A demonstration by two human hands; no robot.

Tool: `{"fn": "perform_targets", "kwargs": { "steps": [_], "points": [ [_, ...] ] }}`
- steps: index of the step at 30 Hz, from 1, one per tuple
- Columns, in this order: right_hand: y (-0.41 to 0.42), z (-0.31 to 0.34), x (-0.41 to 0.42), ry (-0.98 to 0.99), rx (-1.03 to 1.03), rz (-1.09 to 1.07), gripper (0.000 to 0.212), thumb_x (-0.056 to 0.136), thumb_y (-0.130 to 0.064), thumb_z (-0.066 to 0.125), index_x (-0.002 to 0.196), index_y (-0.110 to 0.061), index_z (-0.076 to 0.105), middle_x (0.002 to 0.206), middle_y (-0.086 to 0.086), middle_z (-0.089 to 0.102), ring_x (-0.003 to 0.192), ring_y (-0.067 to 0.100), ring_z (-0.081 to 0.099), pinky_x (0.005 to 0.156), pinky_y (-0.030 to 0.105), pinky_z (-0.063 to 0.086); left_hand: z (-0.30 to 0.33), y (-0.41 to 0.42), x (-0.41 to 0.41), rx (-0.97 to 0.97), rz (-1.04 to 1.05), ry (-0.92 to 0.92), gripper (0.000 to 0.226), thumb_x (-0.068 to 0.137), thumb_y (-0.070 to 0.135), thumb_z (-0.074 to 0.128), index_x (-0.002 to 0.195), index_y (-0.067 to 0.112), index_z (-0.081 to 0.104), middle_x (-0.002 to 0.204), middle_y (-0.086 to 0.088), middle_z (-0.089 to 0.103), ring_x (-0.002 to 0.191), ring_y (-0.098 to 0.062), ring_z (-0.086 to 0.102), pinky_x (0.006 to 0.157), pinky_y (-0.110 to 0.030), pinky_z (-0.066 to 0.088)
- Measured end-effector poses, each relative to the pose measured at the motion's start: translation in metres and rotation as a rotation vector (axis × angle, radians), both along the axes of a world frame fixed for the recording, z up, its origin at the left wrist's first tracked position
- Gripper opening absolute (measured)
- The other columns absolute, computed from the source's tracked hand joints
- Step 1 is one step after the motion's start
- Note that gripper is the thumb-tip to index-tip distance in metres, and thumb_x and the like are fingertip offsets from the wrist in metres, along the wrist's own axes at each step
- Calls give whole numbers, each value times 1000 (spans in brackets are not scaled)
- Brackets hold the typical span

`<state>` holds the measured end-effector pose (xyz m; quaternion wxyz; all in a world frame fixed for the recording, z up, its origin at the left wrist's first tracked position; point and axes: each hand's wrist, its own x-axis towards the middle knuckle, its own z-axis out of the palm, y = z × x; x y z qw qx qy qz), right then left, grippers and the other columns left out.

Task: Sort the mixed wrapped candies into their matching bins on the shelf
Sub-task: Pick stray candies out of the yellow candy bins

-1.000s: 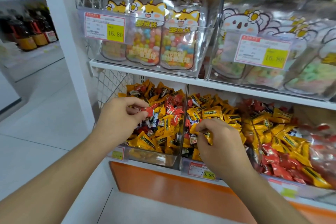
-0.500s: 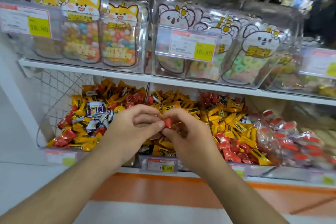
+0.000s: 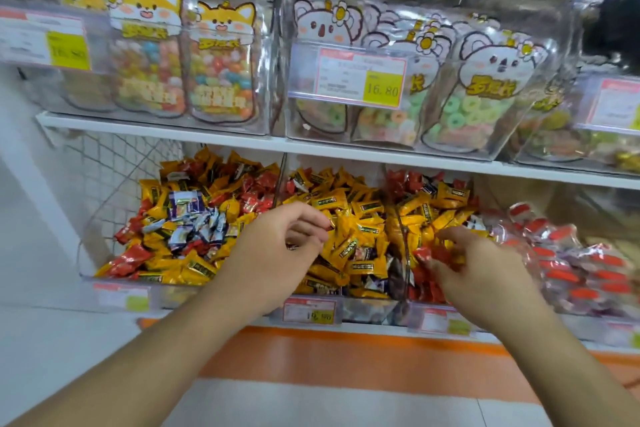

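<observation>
Three clear bins of wrapped candies stand side by side on the lower shelf. The left bin (image 3: 91, 253) holds mixed yellow, red and silver-purple candies (image 3: 187, 215). Mostly yellow candies (image 3: 349, 218) fill the middle bin (image 3: 367, 310). The third bin (image 3: 403, 250) has yellow candies on top and red ones (image 3: 408, 180) at the back and front. My left hand (image 3: 280, 250) hovers over the middle bin's left part, fingers loosely curled, nothing visible in it. My right hand (image 3: 478, 270) is over the third bin and pinches red candy (image 3: 429, 255), blurred.
A fourth bin to the right holds clear packs with red caps (image 3: 568, 253). The upper shelf (image 3: 207, 137) carries clear boxes of bagged sweets with price tags (image 3: 360, 76). A wire mesh panel (image 3: 104, 166) closes the left end. Orange base (image 3: 346, 350) and white floor lie below.
The hands met over the middle bin on a red candy, then parted. My right hand moved right with the red candy to the third bin. The view shifted slightly.
</observation>
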<state>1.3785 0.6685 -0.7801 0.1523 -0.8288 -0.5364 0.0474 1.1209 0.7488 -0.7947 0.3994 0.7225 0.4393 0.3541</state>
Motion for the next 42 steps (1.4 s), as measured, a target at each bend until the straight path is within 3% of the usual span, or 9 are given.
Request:
{"fn": "perform_targets", "kwargs": {
  "steps": [8,15,19,24,28,32,36,39,42],
  "points": [
    [20,-2,-44,-7,214,155,31,90,-19,71,120,-15,69,112,-1,63,107,23,58,82,26,36,-9,38,-43,86,250,42,24,94,9,68,99,32,69,93,12,72,89,-2,67,79,-24,58],
    [38,-13,-87,235,297,277,23,91,-15,71,108,-31,67,101,-23,56,59,-6,50,57,4,39,-24,108,-52,87,219,181,50,91,14,75,136,27,58,128,5,65,110,-8,63,100,-32,54],
    [45,-14,-94,251,317,292,23,89,-11,72,101,-31,69,96,-32,51,60,-8,55,56,5,41,-37,134,-44,199,135,531,77,86,28,82,153,29,44,153,-4,46,141,-27,44,116,-36,38],
    [52,-21,-95,264,278,278,23,91,-13,71,99,-34,67,100,-32,52,64,-6,54,62,3,41,-41,145,-47,208,96,619,71,86,40,81,150,32,50,153,-4,48,141,-26,43,118,-41,35],
    [55,-23,-97,282,263,278,20,92,-13,69,101,-31,68,108,-15,60,54,2,57,57,6,43,-40,142,-51,243,174,597,38,85,39,81,121,33,69,123,1,67,110,-21,62,89,-29,50],
    [53,-23,-100,290,277,299,19,92,-10,68,100,-28,69,107,-14,64,55,-1,57,55,8,43,-39,136,-56,267,216,540,12,88,25,77,97,33,74,95,8,70,67,-2,55,59,-17,42],
    [51,-24,-100,272,282,314,20,92,-10,69,98,-30,69,107,-17,64,57,-10,54,57,3,40,-32,123,-64,273,212,419,15,91,17,74,95,30,79,87,21,67,65,5,58,64,-8,44],
    [53,-26,-100,249,290,324,22,91,-10,70,97,-32,70,101,-21,65,82,-15,55,70,-3,38,-24,109,-73,191,250,256,14,92,21,77,94,34,80,61,26,64,43,1,53,44,-9,37],
    [54,-24,-103,246,296,346,22,92,-10,69,100,-30,72,104,-21,68,94,-6,58,74,-4,38,-13,97,-81,139,233,89,18,90,22,80,92,40,80,91,26,74,80,0,69,74,-26,57]
  ]
}}
